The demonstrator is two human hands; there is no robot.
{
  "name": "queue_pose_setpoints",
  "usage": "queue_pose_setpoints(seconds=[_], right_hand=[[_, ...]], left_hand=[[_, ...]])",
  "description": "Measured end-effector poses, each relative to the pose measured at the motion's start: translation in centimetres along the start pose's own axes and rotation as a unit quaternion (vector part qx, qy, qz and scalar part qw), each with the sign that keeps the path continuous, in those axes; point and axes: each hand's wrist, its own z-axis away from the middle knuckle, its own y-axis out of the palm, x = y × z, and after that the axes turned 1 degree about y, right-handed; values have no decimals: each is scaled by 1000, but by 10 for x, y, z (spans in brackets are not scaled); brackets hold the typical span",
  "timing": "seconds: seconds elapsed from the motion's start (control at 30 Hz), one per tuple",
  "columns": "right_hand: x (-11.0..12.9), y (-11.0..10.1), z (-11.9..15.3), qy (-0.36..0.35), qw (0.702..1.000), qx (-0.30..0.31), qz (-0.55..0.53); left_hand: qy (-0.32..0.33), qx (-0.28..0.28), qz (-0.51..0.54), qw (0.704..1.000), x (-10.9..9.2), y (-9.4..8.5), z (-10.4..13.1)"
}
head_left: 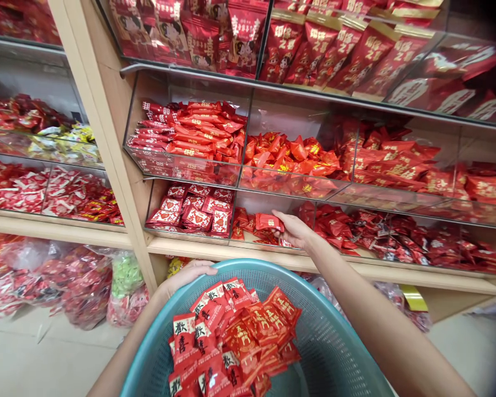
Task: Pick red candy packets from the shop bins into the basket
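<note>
My left hand [188, 274] grips the far rim of a teal plastic basket [326, 331], its fingers closed over the edge. Inside the basket lie many red wrapped candy packets [209, 325], some with black characters on white, others with gold print. Beyond the rim, my right hand [292, 229] reaches into a bottom-shelf compartment. Between its thumb and fingers is a red candy packet [269, 222] with pale print. More small red packets [240, 221] lie around it in that compartment.
Left of my right hand, heart-printed packets [196, 212] fill a compartment. Clear-fronted bins above hold red packets [204, 129] and orange-red candies [293, 154]. A wooden post [103, 127] divides the shelving. Filled plastic bags [78, 281] stand on the floor at left.
</note>
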Motion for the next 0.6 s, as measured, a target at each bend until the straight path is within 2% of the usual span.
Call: queue_pose_setpoints(seconds=[0.13,0.2,0.33,0.47,0.53,0.6], right_hand=[[-5,1,30,21,988,52,-144],[-10,-2,47,27,980,73,-183],[-21,-28,78,40,976,52,-210],[-24,-75,93,6,981,-37,-189],[-24,-102,91,-27,981,-130,-145],[-24,-129,83,-82,964,-242,-70]], left_hand=[[-13,13,42,999,-4,0,1],[-22,5,57,998,-5,0,1],[-33,-9,71,997,-7,0,0],[-39,-1,71,997,-7,0,1],[-42,20,84,995,-7,1,1],[-43,36,95,994,-6,3,0]])
